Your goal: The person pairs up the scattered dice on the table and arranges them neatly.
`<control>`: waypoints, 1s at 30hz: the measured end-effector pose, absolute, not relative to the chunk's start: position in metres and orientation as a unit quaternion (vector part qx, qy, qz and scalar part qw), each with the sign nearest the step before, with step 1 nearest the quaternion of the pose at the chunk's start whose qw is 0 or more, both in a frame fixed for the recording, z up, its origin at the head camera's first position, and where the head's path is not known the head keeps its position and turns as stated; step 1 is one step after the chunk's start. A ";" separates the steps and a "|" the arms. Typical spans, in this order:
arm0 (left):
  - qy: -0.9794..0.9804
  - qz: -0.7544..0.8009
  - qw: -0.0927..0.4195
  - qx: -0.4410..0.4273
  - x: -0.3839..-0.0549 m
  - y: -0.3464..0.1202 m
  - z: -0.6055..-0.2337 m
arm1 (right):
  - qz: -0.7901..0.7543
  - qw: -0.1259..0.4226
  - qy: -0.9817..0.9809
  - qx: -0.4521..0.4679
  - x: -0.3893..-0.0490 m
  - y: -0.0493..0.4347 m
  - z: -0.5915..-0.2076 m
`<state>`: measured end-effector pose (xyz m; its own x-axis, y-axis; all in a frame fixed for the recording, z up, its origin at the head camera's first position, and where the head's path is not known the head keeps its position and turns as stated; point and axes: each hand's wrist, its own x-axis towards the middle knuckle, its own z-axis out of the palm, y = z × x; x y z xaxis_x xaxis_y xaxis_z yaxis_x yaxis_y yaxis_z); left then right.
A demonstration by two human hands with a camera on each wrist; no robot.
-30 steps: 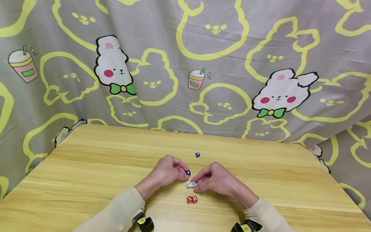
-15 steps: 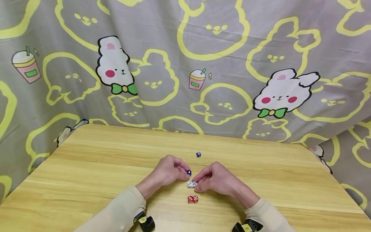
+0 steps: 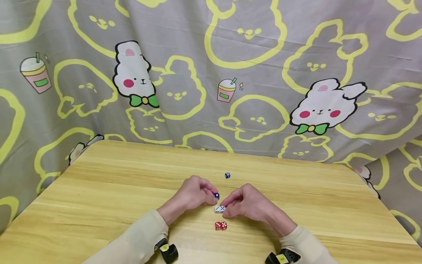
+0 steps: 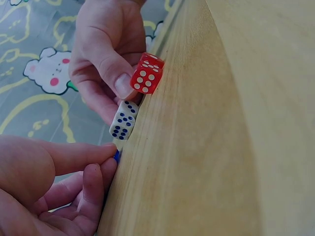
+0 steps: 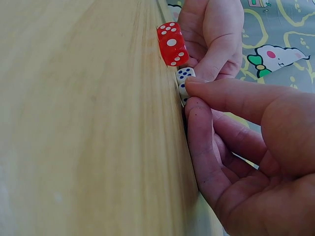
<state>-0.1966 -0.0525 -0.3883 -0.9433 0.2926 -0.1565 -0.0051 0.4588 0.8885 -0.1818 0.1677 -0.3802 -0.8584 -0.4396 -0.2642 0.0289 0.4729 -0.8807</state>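
Observation:
My left hand pinches a blue die between thumb and fingers; only a sliver of it shows in the left wrist view. Just nearer to me, two white dice with blue pips sit side by side. The thumb and forefinger of my right hand pinch the right white die, while the left white die stands against it. Closer still, a left red die and a right red die rest together on the table. Beyond both hands lies another blue die.
The wooden table carries all the dice, and its far edge meets a grey patterned curtain. Black straps with cameras are on both wrists, the left wrist camera showing at the bottom.
The head view has turned slightly left, so the whole scene sits a little further right. Both hands and the dice keep practically the same places relative to the table.

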 end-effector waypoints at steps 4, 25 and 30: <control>0.844 0.509 0.145 0.085 -0.197 -0.053 -0.389 | -0.498 0.239 0.824 -0.123 -0.182 0.168 -0.380; 0.846 0.504 0.146 0.093 -0.199 -0.053 -0.386 | -0.501 0.239 0.822 -0.126 -0.182 0.169 -0.378; 0.846 0.504 0.146 0.092 -0.197 -0.053 -0.385 | -0.503 0.244 0.819 -0.124 -0.183 0.169 -0.379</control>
<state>-0.1972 -0.0531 -0.3852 -0.9402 0.3031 -0.1552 0.0082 0.4758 0.8795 -0.1828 0.1689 -0.3787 -0.8497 -0.4498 -0.2752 0.0422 0.4623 -0.8857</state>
